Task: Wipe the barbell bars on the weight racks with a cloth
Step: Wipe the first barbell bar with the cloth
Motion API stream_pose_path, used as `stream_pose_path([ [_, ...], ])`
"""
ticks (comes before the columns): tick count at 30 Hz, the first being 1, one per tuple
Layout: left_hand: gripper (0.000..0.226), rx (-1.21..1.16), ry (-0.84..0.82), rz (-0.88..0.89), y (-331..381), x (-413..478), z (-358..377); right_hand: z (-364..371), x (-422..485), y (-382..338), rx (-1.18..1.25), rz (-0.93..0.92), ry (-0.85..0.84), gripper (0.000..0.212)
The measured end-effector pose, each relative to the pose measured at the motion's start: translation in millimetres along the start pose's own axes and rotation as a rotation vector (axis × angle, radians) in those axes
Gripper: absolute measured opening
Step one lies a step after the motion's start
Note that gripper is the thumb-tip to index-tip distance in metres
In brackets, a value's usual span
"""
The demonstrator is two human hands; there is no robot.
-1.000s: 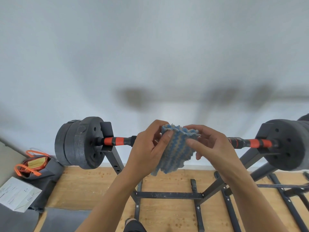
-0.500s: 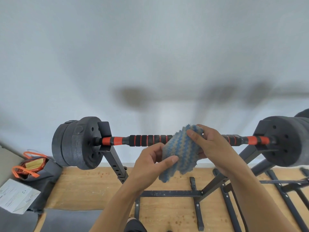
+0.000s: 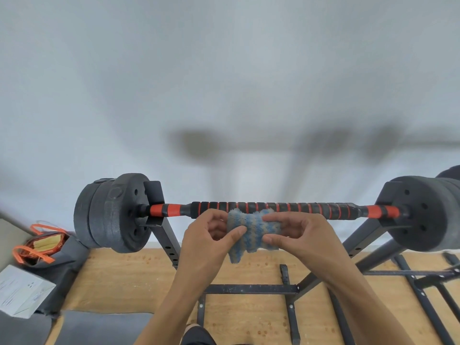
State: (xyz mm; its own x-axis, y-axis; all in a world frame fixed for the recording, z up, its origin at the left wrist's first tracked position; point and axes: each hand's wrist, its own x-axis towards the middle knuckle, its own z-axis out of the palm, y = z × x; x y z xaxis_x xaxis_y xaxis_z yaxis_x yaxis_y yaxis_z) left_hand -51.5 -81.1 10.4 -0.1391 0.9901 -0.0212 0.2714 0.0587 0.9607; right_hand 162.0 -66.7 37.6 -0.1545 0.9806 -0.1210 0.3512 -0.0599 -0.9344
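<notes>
A barbell bar with black foam grip and orange rings lies across a black rack, black weight plates at its left end and more plates at its right. Just below and in front of the bar's middle I hold a fluffy blue and beige striped cloth. My left hand pinches its left side with thumb and fingers. My right hand pinches its right side. The cloth's top edge overlaps the bar in view; whether it touches I cannot tell.
A pale wall stands behind the rack. Black rack legs and crossbars spread over the wooden floor. At the left lie an orange-strapped bag on dark cloth and a white box. A grey mat is at bottom left.
Both hands came down off the bar with the cloth, uncovering the whole grip. The cloth, earlier held up against the bar, is now stretched between the two hands just below it.
</notes>
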Motion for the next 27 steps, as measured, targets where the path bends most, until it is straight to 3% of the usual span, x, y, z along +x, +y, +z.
stream_pose_path([
  [3, 0.033, 0.049, -0.024, -0.004, 1.6, 3.8, -5.9, 2.4, -1.3, -2.3, -0.217, -0.080, 0.071, 0.017],
  [7, 0.045, 0.094, -0.274, 0.007, 8.8, 5.6, -20.5, 3.5, 1.3, -6.7, -0.291, -0.186, 0.072, 0.007],
  [11, 0.017, 0.287, -0.243, 0.148, 6.5, 2.7, -32.0, 2.2, 4.1, -7.2, -0.356, -0.218, -0.034, 0.003],
  [15, 0.009, 0.163, -0.313, 0.227, 8.6, -3.5, -38.6, 6.7, -5.8, -24.3, -0.094, -0.192, -0.061, 0.010],
  [19, 0.023, -0.033, -0.353, 0.141, 4.5, -5.2, -42.5, 31.8, -1.5, -23.1, 0.201, 0.028, -0.210, 0.039],
  [23, 0.029, 0.091, -0.295, 0.167, -16.2, -0.9, -47.8, 62.4, 2.9, -0.8, 0.254, 0.129, -0.310, 0.039],
  [27, 0.034, 0.109, -0.333, 0.083, -31.7, 1.5, -61.8, 72.8, 12.3, -1.1, 0.119, 0.109, -0.350, 0.038],
])
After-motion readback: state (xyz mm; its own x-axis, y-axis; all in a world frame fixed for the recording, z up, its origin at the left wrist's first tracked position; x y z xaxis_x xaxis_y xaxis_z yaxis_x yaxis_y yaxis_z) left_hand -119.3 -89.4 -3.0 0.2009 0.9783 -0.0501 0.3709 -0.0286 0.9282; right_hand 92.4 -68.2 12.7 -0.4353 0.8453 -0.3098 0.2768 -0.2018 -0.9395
